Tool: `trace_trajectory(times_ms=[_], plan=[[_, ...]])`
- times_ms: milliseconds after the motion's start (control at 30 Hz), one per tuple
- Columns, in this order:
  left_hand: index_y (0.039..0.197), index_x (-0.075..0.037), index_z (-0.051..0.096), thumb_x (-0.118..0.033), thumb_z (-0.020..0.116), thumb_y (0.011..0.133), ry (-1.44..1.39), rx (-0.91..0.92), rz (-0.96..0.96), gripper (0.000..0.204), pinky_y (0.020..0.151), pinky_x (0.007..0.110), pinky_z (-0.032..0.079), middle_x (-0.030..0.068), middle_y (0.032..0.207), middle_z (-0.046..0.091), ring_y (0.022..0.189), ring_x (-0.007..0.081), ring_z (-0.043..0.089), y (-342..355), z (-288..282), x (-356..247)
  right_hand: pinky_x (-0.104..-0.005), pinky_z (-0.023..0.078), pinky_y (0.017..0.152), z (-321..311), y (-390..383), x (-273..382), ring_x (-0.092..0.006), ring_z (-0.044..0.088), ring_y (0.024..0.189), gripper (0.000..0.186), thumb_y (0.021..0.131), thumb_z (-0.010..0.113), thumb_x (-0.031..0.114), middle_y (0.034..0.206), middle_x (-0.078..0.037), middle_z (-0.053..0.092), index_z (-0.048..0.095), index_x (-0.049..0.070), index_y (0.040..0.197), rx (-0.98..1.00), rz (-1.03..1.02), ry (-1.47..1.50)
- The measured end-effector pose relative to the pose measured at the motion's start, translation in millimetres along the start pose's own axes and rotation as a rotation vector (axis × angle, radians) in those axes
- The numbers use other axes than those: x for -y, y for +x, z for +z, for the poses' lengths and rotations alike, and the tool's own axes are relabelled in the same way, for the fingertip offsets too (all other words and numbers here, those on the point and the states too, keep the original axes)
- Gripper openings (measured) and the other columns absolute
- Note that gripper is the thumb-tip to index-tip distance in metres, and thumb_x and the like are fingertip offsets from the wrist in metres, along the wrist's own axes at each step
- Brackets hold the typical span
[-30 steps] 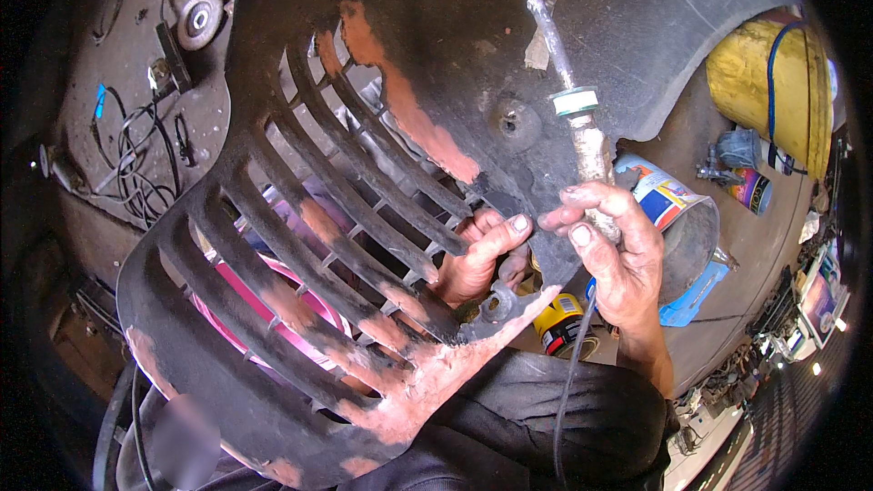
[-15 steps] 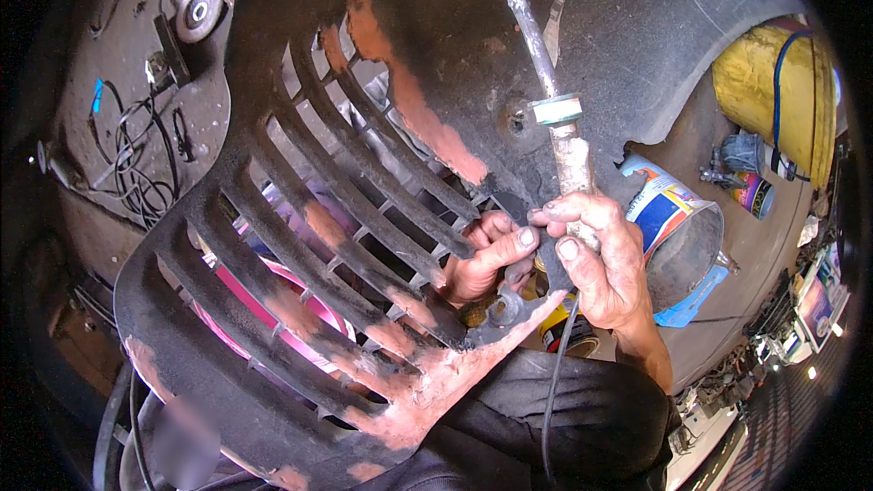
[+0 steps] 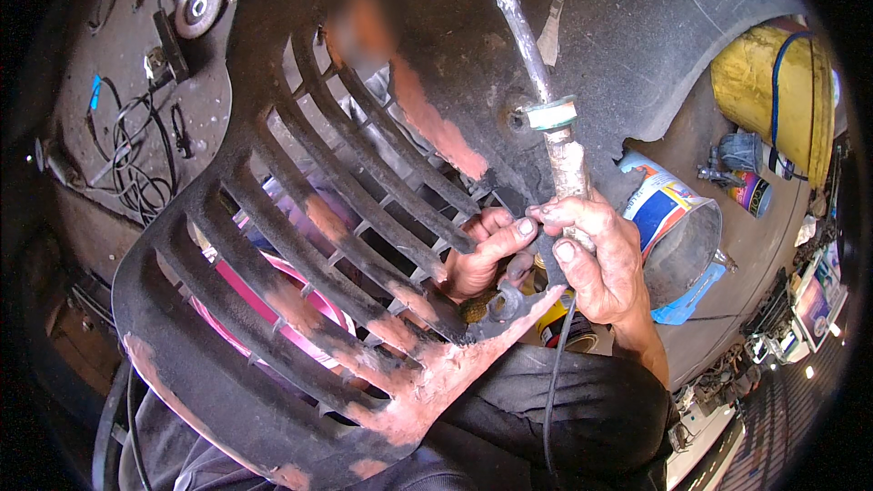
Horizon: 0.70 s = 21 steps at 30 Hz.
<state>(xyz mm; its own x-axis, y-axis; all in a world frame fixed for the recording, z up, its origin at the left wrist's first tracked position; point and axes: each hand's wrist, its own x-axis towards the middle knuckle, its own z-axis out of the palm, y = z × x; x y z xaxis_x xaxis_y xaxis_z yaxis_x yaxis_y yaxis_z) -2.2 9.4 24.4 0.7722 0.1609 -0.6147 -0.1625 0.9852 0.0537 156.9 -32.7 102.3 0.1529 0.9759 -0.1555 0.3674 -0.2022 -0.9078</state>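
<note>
A large black slatted grille panel (image 3: 300, 245) with pink-orange worn patches lies across my lap and fills most of the view. My left hand (image 3: 482, 255) grips a slat at the panel's lower right edge, fingers curled through the opening. My right hand (image 3: 600, 264) is closed around the handle of a long soldering-iron-like tool (image 3: 546, 109) with a metal rod tip. The tip points up and left and rests against the black panel surface near a small hole (image 3: 516, 118). A thin black cord (image 3: 555, 373) hangs from the tool below my hand.
An open tin can (image 3: 677, 227) stands right of my right hand, with a blue scrap beneath it. A yellow container (image 3: 773, 82) with a blue cord sits far right. Tangled black wires (image 3: 136, 155) and a grinding disc (image 3: 197, 7) lie on the ground at upper left.
My right hand has carried the tool leftward, and its tip has tilted further left across the panel. My left hand stays on the slat.
</note>
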Motion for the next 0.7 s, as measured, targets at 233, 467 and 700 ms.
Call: trace_trajectory(times_ms=[233,467,700], plan=[[0.107,-0.001,0.064,-0.021,0.063,0.093,-0.058,0.152,0.018,0.025,0.042,0.026,0.041,0.0094,0.07,0.061,0.048,0.0149,0.055,6,-18,12,-0.0313,0.052,0.06,-1,6,2,-0.0214,0.067,0.065,0.024,0.096,0.053,0.01,0.096,-0.016,0.06,0.055,0.004,0.119,0.052,0.003,0.087],[0.103,-0.001,0.062,-0.027,0.06,0.095,0.145,0.071,0.124,0.026,0.042,0.026,0.038,0.0077,0.068,0.058,0.049,0.0161,0.054,6,-16,6,-0.0338,0.051,0.076,-4,5,-6,-0.0256,0.064,0.084,0.025,0.093,0.055,0.007,0.099,-0.015,0.061,0.056,0.003,0.118,0.073,0.015,0.068],[0.087,-0.003,0.059,-0.027,0.062,0.096,-0.038,0.05,0.072,0.025,0.043,0.027,0.039,0.0071,0.061,0.056,0.046,0.0159,0.052,3,-5,4,-0.0344,0.05,0.079,-4,5,-6,-0.027,0.063,0.087,0.025,0.093,0.055,0.007,0.099,-0.015,0.061,0.057,0.003,0.117,0.075,0.041,0.079]])
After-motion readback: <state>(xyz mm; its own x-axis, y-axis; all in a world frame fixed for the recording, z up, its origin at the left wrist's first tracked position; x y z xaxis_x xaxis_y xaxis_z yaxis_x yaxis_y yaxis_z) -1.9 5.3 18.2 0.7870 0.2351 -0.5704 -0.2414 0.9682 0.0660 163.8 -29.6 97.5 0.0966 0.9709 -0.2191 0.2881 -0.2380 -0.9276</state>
